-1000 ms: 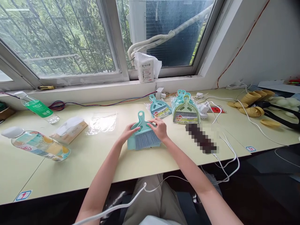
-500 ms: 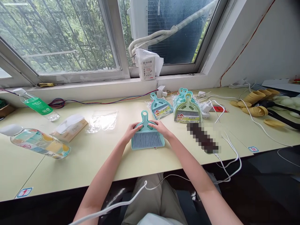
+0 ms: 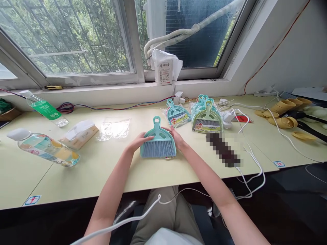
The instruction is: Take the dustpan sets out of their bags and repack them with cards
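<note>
A teal plastic dustpan with a grey brush nested in it (image 3: 158, 144) sits mid-tabletop (image 3: 89, 170), between the left hand (image 3: 139, 141) and right hand (image 3: 178, 139); behind it to the right lie a bagged teal dustpan set (image 3: 177, 115) and a stack of bagged green dustpan sets (image 3: 207, 119); a clear plastic bag (image 3: 114, 128), a tissue pack (image 3: 79, 134) and a lying clear drink bottle (image 3: 44, 148) lie to the left; white cables (image 3: 251, 160) trail to the right.

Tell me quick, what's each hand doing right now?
Left hand: closed on the left edge of the teal brush and dustpan set.
Right hand: gripping the set's right edge.
</note>
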Available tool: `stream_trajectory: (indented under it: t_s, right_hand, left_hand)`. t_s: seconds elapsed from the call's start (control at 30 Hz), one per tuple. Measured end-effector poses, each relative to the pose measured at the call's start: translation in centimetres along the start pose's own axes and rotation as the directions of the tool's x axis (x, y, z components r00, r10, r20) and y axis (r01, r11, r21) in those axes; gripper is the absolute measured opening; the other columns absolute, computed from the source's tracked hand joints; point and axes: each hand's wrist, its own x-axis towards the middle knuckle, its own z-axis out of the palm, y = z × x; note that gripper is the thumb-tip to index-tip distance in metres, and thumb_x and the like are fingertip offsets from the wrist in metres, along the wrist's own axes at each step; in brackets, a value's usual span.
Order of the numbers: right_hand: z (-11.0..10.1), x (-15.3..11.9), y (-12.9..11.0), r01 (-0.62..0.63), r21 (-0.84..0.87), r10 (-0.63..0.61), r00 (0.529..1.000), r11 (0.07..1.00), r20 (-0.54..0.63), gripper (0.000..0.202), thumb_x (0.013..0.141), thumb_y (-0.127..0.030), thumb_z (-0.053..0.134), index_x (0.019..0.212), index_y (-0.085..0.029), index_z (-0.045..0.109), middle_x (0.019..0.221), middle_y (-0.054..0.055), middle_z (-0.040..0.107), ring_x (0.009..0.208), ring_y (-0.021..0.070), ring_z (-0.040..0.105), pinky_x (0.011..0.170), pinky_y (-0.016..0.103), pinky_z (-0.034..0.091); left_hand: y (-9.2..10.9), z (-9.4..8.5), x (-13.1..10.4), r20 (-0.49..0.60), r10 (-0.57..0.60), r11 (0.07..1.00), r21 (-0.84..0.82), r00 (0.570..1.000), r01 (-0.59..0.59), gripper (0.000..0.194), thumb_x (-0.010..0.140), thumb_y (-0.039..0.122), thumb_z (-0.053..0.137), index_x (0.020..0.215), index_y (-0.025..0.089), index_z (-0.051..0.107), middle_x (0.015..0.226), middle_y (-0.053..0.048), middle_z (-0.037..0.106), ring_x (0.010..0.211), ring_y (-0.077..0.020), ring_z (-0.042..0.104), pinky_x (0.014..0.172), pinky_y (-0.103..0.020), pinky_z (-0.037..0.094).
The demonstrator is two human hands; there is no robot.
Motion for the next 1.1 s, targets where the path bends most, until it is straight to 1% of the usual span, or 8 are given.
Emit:
stream_trajectory:
  t_s: [0.07,0.13,0.23,0.33,0.43,0.57,0.8,1.1]
  right_hand:
    - [-0.2,0.3,0.3,0.065,-0.062,-0.065,0.998,0.996,-0.006,0.057,0.091,-0.061,0.03,0.12,-0.021,0.059,0.106,0.008,0.069,0.099,0.0224,0.064,0.084,0.039,0.052]
    - [-0.1,0.3,0.8,0.206,-0.3,-0.21,0.978,0.931,0.019,0.045,0.093,-0.051,0.036,0.12,-0.022,0.057,0.118,0.008,0.064,0.112,0.0229,0.058,0.092,0.041,0.048]
    - [0.4,0.0,1.8,0.385,-0.718,-0.331,0.917,0.579,0.224,0.032,0.089,-0.031,0.052,0.12,-0.025,0.058,0.139,0.006,0.049,0.133,0.026,0.037,0.108,0.049,0.032]
    - [0.8,-0.3,2.5,0.395,-0.862,-0.246,0.912,0.317,0.328,0.033,0.089,-0.019,0.05,0.12,-0.026,0.058,0.142,0.007,0.045,0.135,0.0265,0.034,0.11,0.052,0.027]
    - [0.2,-0.2,2.4,0.386,-0.848,-0.211,0.921,0.364,0.328,0.034,0.09,-0.017,0.048,0.122,-0.024,0.058,0.134,0.009,0.052,0.126,0.0237,0.044,0.106,0.045,0.035]
    - [-1.4,0.0,1.4,0.393,-0.778,-0.196,0.92,0.491,0.34,0.042,0.078,-0.022,0.068,0.119,-0.021,0.06,0.125,0.01,0.055,0.119,0.024,0.048,0.102,0.04,0.039]
    - [-2.1,-0.1,0.7,0.287,-0.739,-0.061,0.946,0.609,0.317,0.027,0.065,-0.011,0.073,0.091,-0.017,0.07,0.082,0.002,0.059,0.073,0.0138,0.055,0.073,0.029,0.049]
    - [-1.1,-0.9,0.0,0.288,-0.713,-0.114,0.952,0.64,0.283,0.014,0.065,-0.007,0.069,0.073,-0.017,0.065,0.085,0.002,0.059,0.08,0.0155,0.057,0.075,0.029,0.047]
  left_hand:
    - [-0.3,-0.9,0.1,-0.114,0.028,0.989,-0.143,0.993,-0.045,0.041,0.07,0.045,0.072,0.098,0.015,0.067,0.086,-0.007,0.067,0.081,-0.0237,0.064,0.07,-0.031,0.051]
    - [-0.5,-1.7,0.3,-0.283,0.063,0.942,-0.3,0.957,-0.151,0.044,0.073,0.046,0.07,0.106,0.018,0.063,0.096,-0.008,0.067,0.09,-0.0246,0.065,0.078,-0.033,0.053]
    - [-1.0,-3.0,0.6,-0.448,0.078,0.874,-0.399,0.891,-0.277,0.046,0.076,0.044,0.068,0.115,0.021,0.059,0.107,-0.008,0.066,0.101,-0.0237,0.063,0.087,-0.034,0.053]
    - [-1.9,-3.9,0.9,-0.474,0.059,0.861,-0.422,0.879,-0.285,0.045,0.074,0.035,0.072,0.115,0.023,0.058,0.111,-0.007,0.064,0.102,-0.0214,0.062,0.087,-0.03,0.054]
    - [-2.7,-4.2,1.3,-0.478,0.006,0.866,-0.436,0.878,-0.243,0.041,0.071,0.028,0.074,0.11,0.023,0.06,0.112,-0.006,0.063,0.099,-0.02,0.064,0.081,-0.028,0.056]
    - [-2.9,-3.7,1.6,-0.484,-0.02,0.88,-0.423,0.875,-0.214,0.04,0.069,0.024,0.075,0.106,0.023,0.062,0.108,-0.007,0.063,0.095,-0.0196,0.065,0.077,-0.027,0.057]
    - [-2.5,-3.0,1.6,-0.453,-0.013,0.928,-0.338,0.892,-0.158,0.039,0.067,0.027,0.076,0.103,0.02,0.063,0.1,-0.008,0.065,0.09,-0.0196,0.065,0.075,-0.027,0.056]
    - [-2.7,-2.7,1.8,-0.415,0.013,0.958,-0.256,0.91,-0.13,0.048,0.062,0.03,0.079,0.106,0.019,0.062,0.102,-0.009,0.066,0.095,-0.0246,0.064,0.082,-0.033,0.054]
